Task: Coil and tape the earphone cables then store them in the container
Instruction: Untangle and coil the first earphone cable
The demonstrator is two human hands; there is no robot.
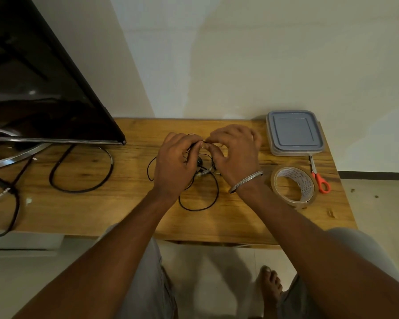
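Observation:
A thin black earphone cable (pixel 199 204) lies in loose loops on the wooden table (pixel 129 210). My left hand (pixel 174 164) grips part of the cable with curled fingers. Just right of it, my right hand (pixel 236 153) pinches the cable between thumb and forefinger, close to the left fingertips. One loop hangs out below my hands, another to the left. A clear container with a grey lid (pixel 294 132), closed, sits at the back right. A roll of clear tape (pixel 294 186) lies in front of it, beside my right wrist.
Orange-handled scissors (pixel 319 178) lie right of the tape. A dark TV screen (pixel 37 84) on a metal stand fills the left, with thick black cables (pixel 81 171) looped on the table beneath it. The table's right edge runs close to the scissors.

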